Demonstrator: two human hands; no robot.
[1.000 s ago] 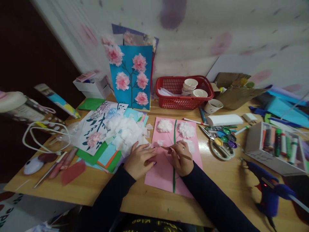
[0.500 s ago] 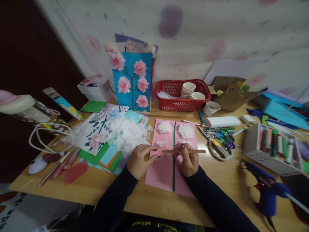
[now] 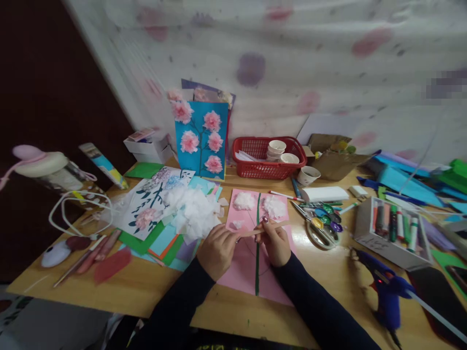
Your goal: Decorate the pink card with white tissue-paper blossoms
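My right hand (image 3: pixel 276 244) pinches a thin, light-brown wooden stick (image 3: pixel 251 233) between thumb and fingers. Closed around the stick's left end is my left hand (image 3: pixel 220 250); whether anything small is between its fingertips cannot be made out. Both hands are over a pink sheet (image 3: pixel 237 272) with a green stem strip (image 3: pixel 257 267) down its middle and thin drawn branches. Fluffy white paper flowers sit at its upper left (image 3: pixel 244 201) and upper right (image 3: pixel 274 207). A small white tissue piece (image 3: pixel 238 224) lies just above my left fingers.
White tissue pieces (image 3: pixel 193 209) are heaped on coloured papers to the left. A blue flower card (image 3: pixel 195 155) stands behind, beside a red basket (image 3: pixel 251 170) with cups. Scissors (image 3: pixel 321 236), a marker box (image 3: pixel 386 248) and a lit blue glue gun (image 3: pixel 386 287) are on the right.
My left hand has moved right and closed on the stick's left end; before, its fingers were apart. The stick is tilted more, and the head view has shifted upward.
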